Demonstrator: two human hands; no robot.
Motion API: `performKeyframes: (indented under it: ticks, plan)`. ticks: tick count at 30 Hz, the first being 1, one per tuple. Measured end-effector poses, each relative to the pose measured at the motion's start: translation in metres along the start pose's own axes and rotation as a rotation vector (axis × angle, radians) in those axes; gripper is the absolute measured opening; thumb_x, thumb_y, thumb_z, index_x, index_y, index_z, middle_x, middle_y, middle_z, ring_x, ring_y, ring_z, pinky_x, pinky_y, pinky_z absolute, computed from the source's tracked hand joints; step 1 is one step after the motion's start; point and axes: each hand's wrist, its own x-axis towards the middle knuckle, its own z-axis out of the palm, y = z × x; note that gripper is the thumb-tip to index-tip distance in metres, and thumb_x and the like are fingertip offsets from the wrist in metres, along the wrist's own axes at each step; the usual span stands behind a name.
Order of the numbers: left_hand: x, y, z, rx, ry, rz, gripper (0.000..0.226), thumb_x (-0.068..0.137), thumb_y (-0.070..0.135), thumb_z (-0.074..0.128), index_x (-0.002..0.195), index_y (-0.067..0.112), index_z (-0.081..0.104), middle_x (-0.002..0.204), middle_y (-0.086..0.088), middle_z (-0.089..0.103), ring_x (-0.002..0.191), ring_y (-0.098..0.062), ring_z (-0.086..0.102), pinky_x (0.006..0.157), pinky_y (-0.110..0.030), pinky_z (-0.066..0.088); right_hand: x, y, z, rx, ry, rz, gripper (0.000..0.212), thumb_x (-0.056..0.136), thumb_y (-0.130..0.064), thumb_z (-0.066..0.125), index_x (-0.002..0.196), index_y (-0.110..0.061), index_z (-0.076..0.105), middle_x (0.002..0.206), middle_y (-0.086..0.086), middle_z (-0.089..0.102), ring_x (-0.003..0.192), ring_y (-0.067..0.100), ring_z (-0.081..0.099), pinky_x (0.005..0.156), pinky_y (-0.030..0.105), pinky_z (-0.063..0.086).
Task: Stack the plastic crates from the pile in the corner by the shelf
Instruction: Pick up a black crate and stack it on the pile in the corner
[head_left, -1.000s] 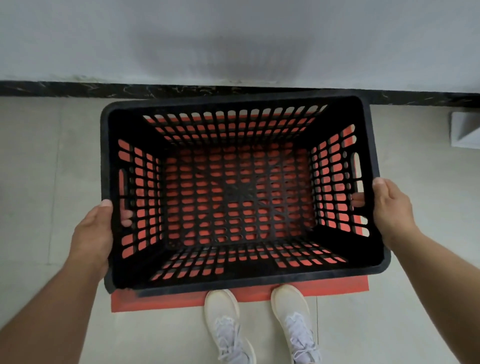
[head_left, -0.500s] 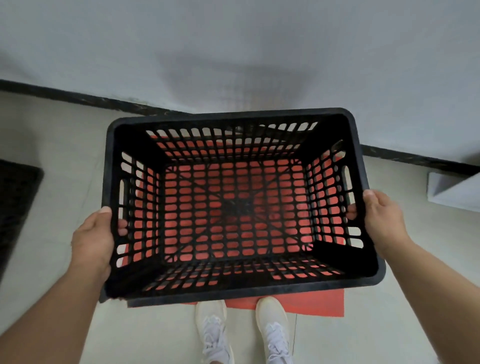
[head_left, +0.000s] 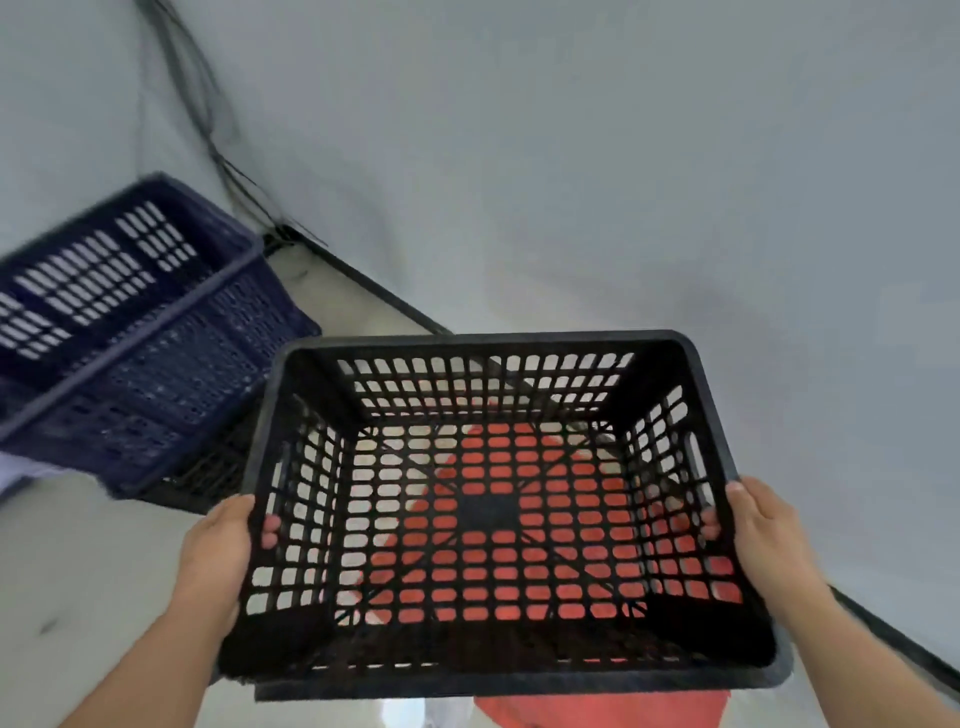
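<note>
I hold a black slotted plastic crate (head_left: 483, 345) in the air in front of me, open side up. My left hand (head_left: 215, 551) grips its left wall, fingertips poking through the handle slot. My right hand (head_left: 761, 535) grips the right wall the same way. Below the crate a red crate (head_left: 597, 709) shows through the black grid and past the near rim. At the left, in the wall corner, a dark blue crate (head_left: 130, 322) sits tilted on top of another black crate (head_left: 208, 473).
A grey wall (head_left: 571, 156) with a dark skirting strip (head_left: 374, 291) runs behind and to the right. Cables (head_left: 208, 130) run down the corner. Pale tiled floor (head_left: 78, 597) lies at the lower left.
The view has swung left and the black crate has moved with it, off centre of the red crate. The blue crate pile in the corner has come into view.
</note>
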Motion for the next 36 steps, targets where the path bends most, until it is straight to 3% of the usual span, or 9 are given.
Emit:
performKeyframes:
  ticks: [4, 9, 13, 20, 23, 27, 36]
  plan:
    - [-0.014, 0.042, -0.072, -0.077, 0.096, 0.039, 0.035, 0.098, 0.025, 0.045, 0.104, -0.003, 0.064, 0.075, -0.014, 0.062, 0.067, -0.028, 0.054, 0.069, -0.039, 0.047, -0.011, -0.096, 0.013, -0.019, -0.097, -0.1, 0.029, 0.099, -0.019, 0.035, 0.091, -0.003, 0.058, 0.077, 0.022, 0.065, 0.071, 0.037, 0.06, 0.069, 0.046, 0.049]
    - [-0.014, 0.09, -0.151, -0.194, 0.169, 0.065, 0.03, 0.1, 0.023, 0.044, 0.095, 0.001, 0.063, 0.079, -0.013, 0.063, 0.068, -0.024, 0.056, 0.082, -0.047, 0.051, -0.024, -0.214, 0.046, -0.049, -0.171, -0.255, 0.031, 0.098, -0.013, 0.035, 0.088, 0.008, 0.056, 0.075, 0.025, 0.064, 0.064, 0.033, 0.057, 0.064, 0.038, 0.042]
    - [0.004, 0.13, -0.214, -0.289, 0.198, 0.106, 0.026, 0.1, 0.018, 0.039, 0.099, 0.0, 0.058, 0.077, -0.012, 0.06, 0.061, -0.02, 0.05, 0.059, -0.034, 0.044, -0.038, -0.307, 0.079, -0.044, -0.25, -0.321, 0.027, 0.099, -0.012, 0.035, 0.091, 0.004, 0.056, 0.082, 0.025, 0.061, 0.062, 0.028, 0.053, 0.056, 0.031, 0.04]
    - [0.05, 0.189, -0.305, -0.323, 0.289, 0.139, 0.03, 0.099, 0.021, 0.04, 0.098, -0.001, 0.061, 0.075, -0.013, 0.062, 0.061, -0.023, 0.051, 0.05, -0.033, 0.044, -0.058, -0.439, 0.157, -0.067, -0.311, -0.45, 0.026, 0.097, -0.012, 0.035, 0.091, 0.002, 0.056, 0.084, 0.024, 0.064, 0.061, 0.031, 0.057, 0.061, 0.036, 0.045]
    - [0.071, 0.209, -0.325, -0.366, 0.306, 0.143, 0.029, 0.098, 0.022, 0.041, 0.093, 0.002, 0.061, 0.071, -0.011, 0.06, 0.059, -0.022, 0.05, 0.058, -0.035, 0.044, -0.057, -0.478, 0.188, -0.045, -0.342, -0.464, 0.027, 0.095, -0.013, 0.035, 0.099, 0.002, 0.058, 0.085, 0.024, 0.065, 0.064, 0.032, 0.059, 0.072, 0.042, 0.048]
    - [0.097, 0.227, -0.342, -0.386, 0.337, 0.122, 0.029, 0.099, 0.021, 0.039, 0.095, 0.002, 0.06, 0.072, -0.011, 0.058, 0.06, -0.022, 0.049, 0.059, -0.036, 0.043, -0.051, -0.523, 0.227, -0.035, -0.391, -0.492, 0.026, 0.097, -0.012, 0.034, 0.101, 0.002, 0.056, 0.081, 0.021, 0.062, 0.061, 0.03, 0.056, 0.061, 0.035, 0.045]
    - [0.168, 0.27, -0.342, -0.416, 0.44, 0.06, 0.034, 0.099, 0.02, 0.036, 0.113, -0.005, 0.055, 0.073, -0.014, 0.057, 0.06, -0.024, 0.048, 0.055, -0.034, 0.042, 0.002, -0.617, 0.328, -0.064, -0.528, -0.527, 0.024, 0.096, -0.011, 0.036, 0.099, 0.001, 0.057, 0.08, 0.019, 0.062, 0.062, 0.03, 0.057, 0.058, 0.034, 0.044]
